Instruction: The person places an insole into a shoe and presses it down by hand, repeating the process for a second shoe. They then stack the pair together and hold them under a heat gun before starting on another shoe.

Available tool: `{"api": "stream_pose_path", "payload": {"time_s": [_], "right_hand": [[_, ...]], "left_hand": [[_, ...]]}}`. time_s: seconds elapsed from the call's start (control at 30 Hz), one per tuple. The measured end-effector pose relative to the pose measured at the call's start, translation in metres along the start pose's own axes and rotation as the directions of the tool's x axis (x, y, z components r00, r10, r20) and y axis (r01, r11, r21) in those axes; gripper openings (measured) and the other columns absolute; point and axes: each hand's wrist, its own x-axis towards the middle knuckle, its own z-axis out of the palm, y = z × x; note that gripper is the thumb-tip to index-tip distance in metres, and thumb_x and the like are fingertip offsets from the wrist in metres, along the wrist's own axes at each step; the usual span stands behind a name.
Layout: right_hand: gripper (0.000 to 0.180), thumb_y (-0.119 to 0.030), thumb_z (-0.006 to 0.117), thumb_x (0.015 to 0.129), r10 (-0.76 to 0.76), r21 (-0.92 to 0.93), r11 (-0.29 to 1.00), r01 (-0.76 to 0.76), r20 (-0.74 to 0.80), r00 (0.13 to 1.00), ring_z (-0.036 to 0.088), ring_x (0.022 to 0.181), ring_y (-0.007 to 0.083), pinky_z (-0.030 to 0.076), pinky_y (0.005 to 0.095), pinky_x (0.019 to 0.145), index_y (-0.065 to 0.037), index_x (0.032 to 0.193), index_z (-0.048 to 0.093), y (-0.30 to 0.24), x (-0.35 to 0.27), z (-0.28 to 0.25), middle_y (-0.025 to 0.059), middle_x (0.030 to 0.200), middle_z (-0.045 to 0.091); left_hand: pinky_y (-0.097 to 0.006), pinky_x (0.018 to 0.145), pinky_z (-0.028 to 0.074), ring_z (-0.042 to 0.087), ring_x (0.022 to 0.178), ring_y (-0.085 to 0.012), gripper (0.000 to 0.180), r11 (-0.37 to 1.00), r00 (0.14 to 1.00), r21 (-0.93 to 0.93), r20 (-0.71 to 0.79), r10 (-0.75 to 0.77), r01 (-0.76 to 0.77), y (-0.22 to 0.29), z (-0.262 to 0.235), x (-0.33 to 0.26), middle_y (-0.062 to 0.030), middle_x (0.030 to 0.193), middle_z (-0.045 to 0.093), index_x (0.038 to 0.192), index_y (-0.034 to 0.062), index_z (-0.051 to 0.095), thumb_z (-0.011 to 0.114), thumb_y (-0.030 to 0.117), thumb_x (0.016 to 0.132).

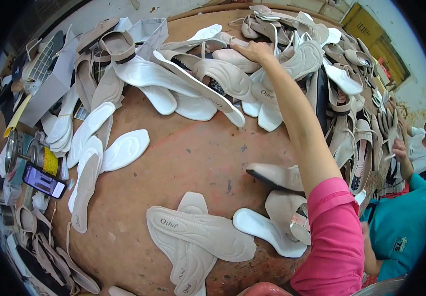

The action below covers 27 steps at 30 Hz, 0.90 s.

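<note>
Brown, scuffed worktable (pixel 193 153) fills the view, its far half buried under a heap of beige and white insoles and sandal parts (pixel 291 54). Your right hand (pixel 255 49) is stretched out to the far side of the table, arm bare below a pink sleeve (pixel 333 237), fingers spread flat and pressing down on a beige insole (pixel 232 58) at the top of the heap; the hand lies open on it, not closed around it. That insole sits among overlapping white and beige soles, with a long white insole (pixel 193 81) running diagonally just left of it. Your left hand is not in view. Nearer you, two beige printed insoles (pixel 198 237) lie crossed on the bare table, with a white insole (pixel 267 232) just beside them and a beige heeled shoe (pixel 277 175) touching your forearm's edge. On the left side, a row of white insoles (pixel 87 143) lies near a phone with a lit screen (pixel 44 181) and a metal tin (pixel 20 150). At the right rim another person in a teal shirt (pixel 402 227) works at the same table.
</note>
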Motion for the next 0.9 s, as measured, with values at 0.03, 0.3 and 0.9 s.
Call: {"api": "stream_pose_path", "payload": {"time_s": [0.03, 0.3, 0.9], "right_hand": [[0.114, -0.092, 0.029, 0.074, 0.001, -0.020, 1.000, -0.001, 0.021, 1.000, 0.058, 0.118, 0.0415, 0.041, 0.0474, 0.104, -0.002, 0.140, 0.050, 0.008, 0.008, 0.005, 0.0282, 0.125, 0.061], [0.095, -0.084, 0.046, 0.075, -0.174, 0.232, 0.962, 0.145, 0.107, 0.979, 0.062, 0.109, 0.0409, 0.047, 0.0427, 0.096, 0.000, 0.117, 0.066, -0.005, -0.030, -0.012, 0.0273, 0.115, 0.064], [0.041, -0.038, 0.071, 0.085, -0.966, 0.786, 0.198, 0.585, 0.055, 0.253, 0.068, 0.070, 0.0335, 0.052, 0.0461, 0.065, 0.002, 0.087, 0.067, -0.176, -0.419, -0.095, 0.0208, 0.073, 0.067]], "left_hand": [[-0.071, 0.107, 0.024, 0.028, 0.143, -0.0448, 0.080, 1.000, 0.999, 0.010, 0.033, 0.001, -0.001, 0.004, 0.005, -0.001, -0.0219, 0.156, 0.028, 0.150, 0.0199, 0.039, 0.064, 0.060, 0.084], [-0.070, 0.108, 0.025, 0.030, 0.141, -0.0459, 0.077, 0.985, 0.953, 0.169, 0.288, -0.093, 0.045, 0.018, -0.011, -0.002, -0.0227, 0.155, 0.030, 0.148, 0.0196, 0.041, 0.064, 0.057, 0.085], [-0.063, 0.110, 0.026, 0.033, 0.139, -0.0460, 0.063, 0.974, 0.878, -0.156, -0.473, 0.070, -0.162, 0.025, -0.028, -0.023, -0.0240, 0.152, 0.035, 0.142, 0.0140, 0.048, 0.061, 0.045, 0.089]]}}
